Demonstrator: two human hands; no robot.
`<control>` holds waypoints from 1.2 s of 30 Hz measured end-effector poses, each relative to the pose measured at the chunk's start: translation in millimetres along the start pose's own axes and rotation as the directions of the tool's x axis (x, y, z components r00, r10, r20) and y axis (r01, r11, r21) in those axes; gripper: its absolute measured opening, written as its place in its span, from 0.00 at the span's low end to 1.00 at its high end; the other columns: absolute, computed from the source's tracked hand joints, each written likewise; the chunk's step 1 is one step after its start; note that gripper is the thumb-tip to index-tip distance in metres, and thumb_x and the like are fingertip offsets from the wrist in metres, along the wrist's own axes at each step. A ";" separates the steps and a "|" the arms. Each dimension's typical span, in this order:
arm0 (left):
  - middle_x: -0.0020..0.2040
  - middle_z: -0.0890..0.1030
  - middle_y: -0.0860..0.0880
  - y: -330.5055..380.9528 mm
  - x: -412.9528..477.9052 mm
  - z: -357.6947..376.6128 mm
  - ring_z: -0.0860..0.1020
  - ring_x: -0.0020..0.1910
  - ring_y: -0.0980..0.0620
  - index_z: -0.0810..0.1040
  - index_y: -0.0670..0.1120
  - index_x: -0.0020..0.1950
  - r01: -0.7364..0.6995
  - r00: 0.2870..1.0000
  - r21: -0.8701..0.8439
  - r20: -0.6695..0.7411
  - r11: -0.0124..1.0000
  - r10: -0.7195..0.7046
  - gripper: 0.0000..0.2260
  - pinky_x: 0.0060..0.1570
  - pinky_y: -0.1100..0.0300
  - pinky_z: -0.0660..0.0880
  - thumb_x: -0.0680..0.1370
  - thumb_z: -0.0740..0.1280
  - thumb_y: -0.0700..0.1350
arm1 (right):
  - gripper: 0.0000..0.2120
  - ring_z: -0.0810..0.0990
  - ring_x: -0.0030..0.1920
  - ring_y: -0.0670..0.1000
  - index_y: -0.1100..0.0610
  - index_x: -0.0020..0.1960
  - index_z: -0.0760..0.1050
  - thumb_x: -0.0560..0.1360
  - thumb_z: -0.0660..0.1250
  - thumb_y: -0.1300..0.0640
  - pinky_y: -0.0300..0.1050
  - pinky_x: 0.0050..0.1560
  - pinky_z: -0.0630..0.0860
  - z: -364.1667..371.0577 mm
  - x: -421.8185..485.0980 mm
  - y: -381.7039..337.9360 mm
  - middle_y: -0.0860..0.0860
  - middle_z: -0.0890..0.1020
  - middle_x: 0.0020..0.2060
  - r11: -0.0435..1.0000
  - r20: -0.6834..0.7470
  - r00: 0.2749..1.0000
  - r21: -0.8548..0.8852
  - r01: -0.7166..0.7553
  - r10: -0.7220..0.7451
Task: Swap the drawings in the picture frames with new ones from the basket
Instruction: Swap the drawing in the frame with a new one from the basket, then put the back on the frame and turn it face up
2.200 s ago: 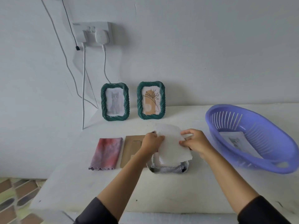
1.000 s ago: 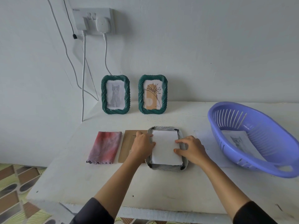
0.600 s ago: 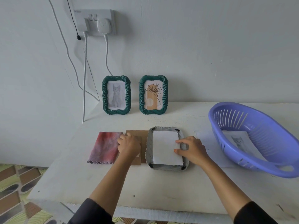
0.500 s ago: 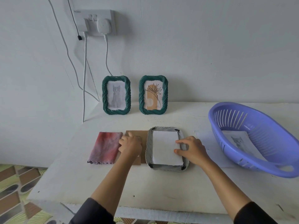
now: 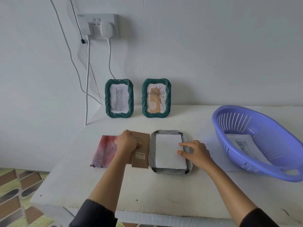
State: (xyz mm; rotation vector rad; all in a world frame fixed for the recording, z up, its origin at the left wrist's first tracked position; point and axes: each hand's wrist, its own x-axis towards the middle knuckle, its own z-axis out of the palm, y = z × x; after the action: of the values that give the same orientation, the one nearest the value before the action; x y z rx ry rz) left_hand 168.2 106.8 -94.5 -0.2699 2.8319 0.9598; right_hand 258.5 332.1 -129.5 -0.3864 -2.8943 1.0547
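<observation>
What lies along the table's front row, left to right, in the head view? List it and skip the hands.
cloth → board → face-down frame → basket

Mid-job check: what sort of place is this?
Most likely a room in a home: a white table against a plain wall, a wall socket with chargers plugged in, and patterned floor tiles below.

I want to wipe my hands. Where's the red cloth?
In the head view, the cloth lies left on the table, beside the board the left hand holds.
</observation>
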 end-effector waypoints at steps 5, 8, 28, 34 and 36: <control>0.62 0.76 0.40 6.7 -5.9 -30.1 0.72 0.62 0.41 0.73 0.41 0.64 -0.156 0.962 -0.144 -0.246 0.977 0.117 0.19 0.59 0.53 0.70 0.73 0.65 0.33 | 0.18 0.70 0.64 0.56 0.42 0.61 0.75 0.71 0.68 0.43 0.51 0.62 0.69 -3.0 -2.1 -2.7 0.50 0.75 0.63 1.000 0.020 1.000 0.010 -0.007 0.007; 0.60 0.78 0.41 15.5 -10.1 -41.7 0.76 0.59 0.41 0.74 0.44 0.66 -0.207 0.958 -0.366 -0.263 0.907 0.113 0.23 0.60 0.52 0.72 0.71 0.69 0.35 | 0.19 0.71 0.64 0.56 0.43 0.63 0.73 0.72 0.66 0.43 0.52 0.63 0.70 -6.4 -3.6 -6.0 0.51 0.74 0.64 0.999 0.031 0.999 0.046 -0.015 0.013; 0.59 0.77 0.43 42.9 -24.6 54.8 0.76 0.58 0.46 0.75 0.40 0.61 -0.167 0.974 -0.289 0.099 0.943 0.203 0.23 0.53 0.58 0.72 0.71 0.74 0.48 | 0.21 0.79 0.47 0.52 0.59 0.67 0.70 0.74 0.64 0.62 0.36 0.39 0.71 -13.0 8.9 -21.0 0.56 0.80 0.49 0.933 0.116 0.989 0.338 -0.123 0.088; 0.61 0.77 0.43 43.7 -19.0 57.3 0.75 0.60 0.46 0.74 0.39 0.62 -0.184 0.971 -0.232 0.106 0.955 0.213 0.25 0.57 0.56 0.72 0.71 0.74 0.49 | 0.19 0.77 0.59 0.54 0.60 0.65 0.72 0.74 0.64 0.63 0.45 0.59 0.72 -12.5 12.4 -25.6 0.56 0.78 0.61 0.955 0.118 0.989 0.273 -0.115 0.085; 0.61 0.77 0.43 43.3 -17.1 58.2 0.75 0.60 0.46 0.73 0.39 0.63 -0.188 0.970 -0.222 0.110 0.957 0.216 0.25 0.57 0.57 0.72 0.71 0.73 0.49 | 0.19 0.76 0.60 0.54 0.60 0.65 0.73 0.74 0.64 0.63 0.45 0.60 0.72 -12.0 14.1 -26.0 0.56 0.78 0.61 0.957 0.121 0.988 0.262 -0.121 0.092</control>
State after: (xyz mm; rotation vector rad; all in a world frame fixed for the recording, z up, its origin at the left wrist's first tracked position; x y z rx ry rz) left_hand 179.8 178.4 -111.7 0.0652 2.6756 1.2698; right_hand 240.5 323.9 -104.4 -0.4896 -2.7896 1.5072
